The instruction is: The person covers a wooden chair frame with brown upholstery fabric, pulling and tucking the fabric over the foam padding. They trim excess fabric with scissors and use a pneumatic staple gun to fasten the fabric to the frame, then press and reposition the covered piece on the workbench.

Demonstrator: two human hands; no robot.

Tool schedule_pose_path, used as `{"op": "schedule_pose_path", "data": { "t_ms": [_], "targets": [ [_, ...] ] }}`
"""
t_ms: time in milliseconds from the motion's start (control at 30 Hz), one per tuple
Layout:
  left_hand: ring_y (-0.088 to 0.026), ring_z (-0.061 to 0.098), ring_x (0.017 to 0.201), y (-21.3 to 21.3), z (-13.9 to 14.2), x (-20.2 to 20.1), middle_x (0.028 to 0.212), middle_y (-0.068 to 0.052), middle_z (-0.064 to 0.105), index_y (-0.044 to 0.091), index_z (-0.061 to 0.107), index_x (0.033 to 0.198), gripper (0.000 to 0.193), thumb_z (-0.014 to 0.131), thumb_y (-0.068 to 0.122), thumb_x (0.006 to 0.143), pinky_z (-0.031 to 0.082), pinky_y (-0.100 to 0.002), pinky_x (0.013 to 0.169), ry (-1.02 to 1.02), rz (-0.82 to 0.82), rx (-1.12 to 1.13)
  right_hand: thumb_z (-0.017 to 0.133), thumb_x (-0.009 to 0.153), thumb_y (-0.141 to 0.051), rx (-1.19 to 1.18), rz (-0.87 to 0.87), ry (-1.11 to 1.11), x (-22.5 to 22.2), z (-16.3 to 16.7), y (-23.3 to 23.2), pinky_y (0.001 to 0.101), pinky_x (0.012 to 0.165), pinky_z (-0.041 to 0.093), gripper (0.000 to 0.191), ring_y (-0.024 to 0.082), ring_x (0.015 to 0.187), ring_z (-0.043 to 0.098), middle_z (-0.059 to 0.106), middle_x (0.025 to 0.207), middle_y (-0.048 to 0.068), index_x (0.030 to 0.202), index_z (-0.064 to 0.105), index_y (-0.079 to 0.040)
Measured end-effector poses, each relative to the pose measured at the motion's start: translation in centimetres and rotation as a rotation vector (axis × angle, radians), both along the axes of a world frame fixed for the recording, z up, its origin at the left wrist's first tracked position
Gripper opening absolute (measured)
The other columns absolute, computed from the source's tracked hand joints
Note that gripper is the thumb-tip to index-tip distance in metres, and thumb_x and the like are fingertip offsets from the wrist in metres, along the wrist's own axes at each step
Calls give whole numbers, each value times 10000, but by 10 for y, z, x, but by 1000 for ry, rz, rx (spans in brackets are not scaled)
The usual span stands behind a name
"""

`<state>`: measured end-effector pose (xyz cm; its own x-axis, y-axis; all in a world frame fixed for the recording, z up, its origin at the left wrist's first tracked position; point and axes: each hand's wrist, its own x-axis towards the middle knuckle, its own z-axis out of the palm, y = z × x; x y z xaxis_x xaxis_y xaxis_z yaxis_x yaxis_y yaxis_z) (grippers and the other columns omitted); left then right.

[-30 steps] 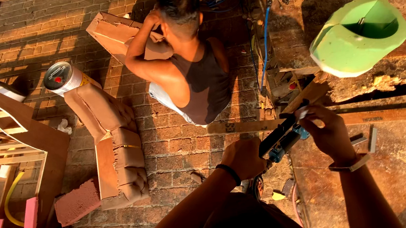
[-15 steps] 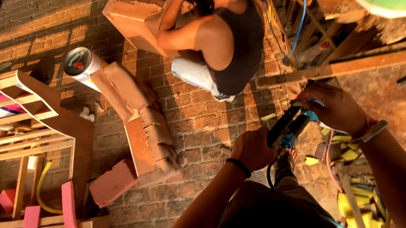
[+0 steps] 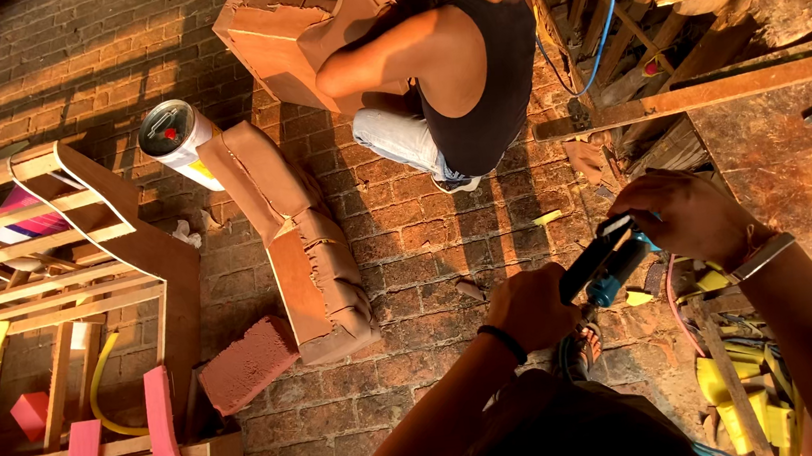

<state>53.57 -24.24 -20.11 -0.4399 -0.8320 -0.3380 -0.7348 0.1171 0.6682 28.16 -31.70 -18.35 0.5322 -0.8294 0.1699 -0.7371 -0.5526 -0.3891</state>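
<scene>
Blue-and-black power tool (image 3: 603, 266) held near centre-right, over the brick floor (image 3: 408, 248), just left of the table (image 3: 804, 186). Left hand (image 3: 533, 307) fingers closed tight around the near handle end. Right hand (image 3: 687, 219) fingers curled over the far end, working the top. Best kept braced two-handed, wrists steady, nose pointed away from the crouching person (image 3: 461, 81).
</scene>
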Motion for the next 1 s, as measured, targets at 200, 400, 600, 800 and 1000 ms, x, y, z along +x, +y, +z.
{"op": "schedule_pose_path", "data": {
  "t_ms": [200, 400, 600, 800, 1000],
  "targets": [
    [-298, 703, 671, 21, 1, -16, 784, -166, 718, 2, 673, 1086, 402, 722, 274, 794, 568, -436, 646, 7, -47, -19, 769, 734, -83, -2, 74, -78, -12, 0, 35, 400, 886, 559, 349, 266, 1004, 703, 755, 1061, 89, 1081, 735, -84],
    [-307, 714, 685, 40, 4, -42, 789, -171, 717, 7, 653, 1119, 463, 730, 332, 798, 573, -443, 640, 8, -6, -35, 734, 837, -107, 44, 131, -208, -44, -7, 43, 386, 856, 580, 259, 245, 994, 718, 762, 1050, 55, 1095, 735, -98],
    [-309, 710, 727, 67, 4, -96, 818, -146, 715, 39, 684, 1057, 395, 735, 330, 793, 564, -455, 668, -51, 24, -70, 741, 782, -35, 60, 112, -45, -99, -11, 51, 366, 868, 587, 190, 228, 964, 725, 771, 999, 20, 957, 754, -110],
    [-308, 688, 716, 106, -6, -141, 811, -133, 712, 64, 696, 1041, 342, 728, 304, 799, 545, -468, 658, -77, 104, -41, 761, 767, -73, -72, 139, -131, -145, -33, 94, 400, 923, 558, 283, 297, 1116, 682, 716, 1216, 105, 1045, 770, -122],
    [-265, 676, 633, 145, -4, -174, 769, -114, 694, 42, 652, 1107, 376, 726, 244, 798, 553, -433, 582, -26, 224, 20, 714, 911, -82, 98, -539, -852, -165, -78, 177, 417, 890, 512, 346, 300, 1090, 641, 669, 1235, 157, 1250, 658, -44]
  ]
}}
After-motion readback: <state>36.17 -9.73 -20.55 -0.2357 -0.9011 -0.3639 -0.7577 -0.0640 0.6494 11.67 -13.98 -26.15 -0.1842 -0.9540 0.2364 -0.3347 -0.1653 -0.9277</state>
